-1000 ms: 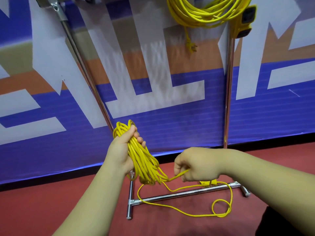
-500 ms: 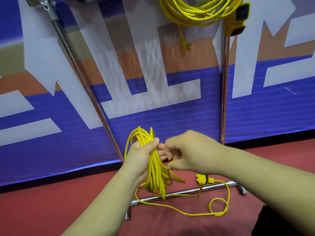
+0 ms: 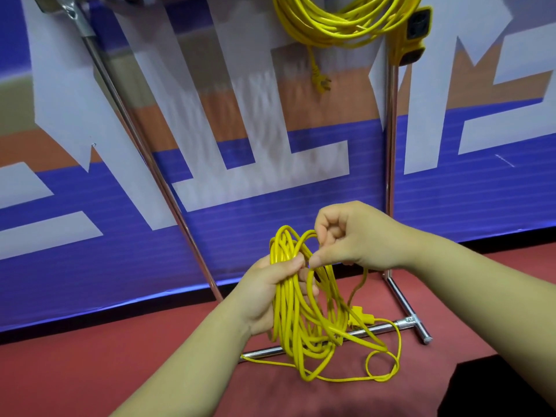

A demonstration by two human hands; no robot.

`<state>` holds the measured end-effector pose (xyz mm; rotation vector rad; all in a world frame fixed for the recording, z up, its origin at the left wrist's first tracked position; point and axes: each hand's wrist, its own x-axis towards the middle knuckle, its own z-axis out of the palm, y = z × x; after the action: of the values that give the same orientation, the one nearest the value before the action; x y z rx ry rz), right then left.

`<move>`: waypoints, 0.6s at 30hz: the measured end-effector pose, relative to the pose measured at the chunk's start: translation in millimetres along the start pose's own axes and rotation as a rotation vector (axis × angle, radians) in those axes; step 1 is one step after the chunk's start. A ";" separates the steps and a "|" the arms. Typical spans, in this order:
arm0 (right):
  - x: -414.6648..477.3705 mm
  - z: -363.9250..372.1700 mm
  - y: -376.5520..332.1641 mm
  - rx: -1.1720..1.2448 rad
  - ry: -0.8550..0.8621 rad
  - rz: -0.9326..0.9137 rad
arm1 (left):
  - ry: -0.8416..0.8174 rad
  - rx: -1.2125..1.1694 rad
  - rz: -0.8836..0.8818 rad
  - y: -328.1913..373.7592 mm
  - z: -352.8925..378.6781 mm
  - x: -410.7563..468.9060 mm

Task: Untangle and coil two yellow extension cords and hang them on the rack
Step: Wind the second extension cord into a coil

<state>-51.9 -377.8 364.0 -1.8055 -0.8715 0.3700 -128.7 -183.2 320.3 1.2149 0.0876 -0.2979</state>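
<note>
Head view, one frame.

- Left hand (image 3: 264, 293): closed round a bundle of loops of the second yellow extension cord (image 3: 293, 332), thumb across the strands. The bundle hangs from the fist, and its lowest turns reach the red floor (image 3: 90, 371).
- Right hand (image 3: 355, 239): fingers curled, thumb and forefinger pinching one strand at the top of the loops, just right of the left thumb.
- Loose tail (image 3: 346, 379) of this cord lies on the floor near the person, curling into a small loop on the right. Its plug (image 3: 361, 316) rests by the rack's base bar (image 3: 382, 327).
- First yellow extension cord (image 3: 331, 28): coiled, hanging at the top of the chrome rack (image 3: 390, 164), far centre. Its plug (image 3: 322, 84) dangles below the coil. A yellow socket block (image 3: 416, 31) hangs against the right upright.
- Rack's left pole (image 3: 144, 152) appears slanted. The coil's hanging point is out of view.
- Behind the rack: blue, white and orange banner (image 3: 240, 182).
</note>
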 end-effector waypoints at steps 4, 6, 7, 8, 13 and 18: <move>-3.4 -15.1 6.1 0.123 -0.064 0.077 | -0.066 -0.027 0.027 9.9 -3.7 -2.4; -6.0 -22.9 11.6 0.160 -0.116 0.111 | -0.048 -0.045 0.055 17.5 -11.2 -4.1; -6.9 -25.9 14.9 0.178 -0.135 0.123 | -0.026 -0.055 0.072 21.9 -15.3 -5.2; -7.4 -27.6 18.1 0.195 -0.143 0.137 | 0.006 -0.062 0.088 26.2 -19.9 -6.7; -4.5 -15.1 25.1 0.217 -0.004 0.146 | 0.136 0.047 0.059 29.9 -37.8 -9.4; 6.2 -4.8 21.5 0.212 0.287 0.050 | 0.015 0.058 -0.059 20.7 -34.0 -10.8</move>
<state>-36.3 -380.6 347.5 -1.6355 -0.5660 0.2180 -130.3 -143.0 329.7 1.2737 0.1289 -0.3454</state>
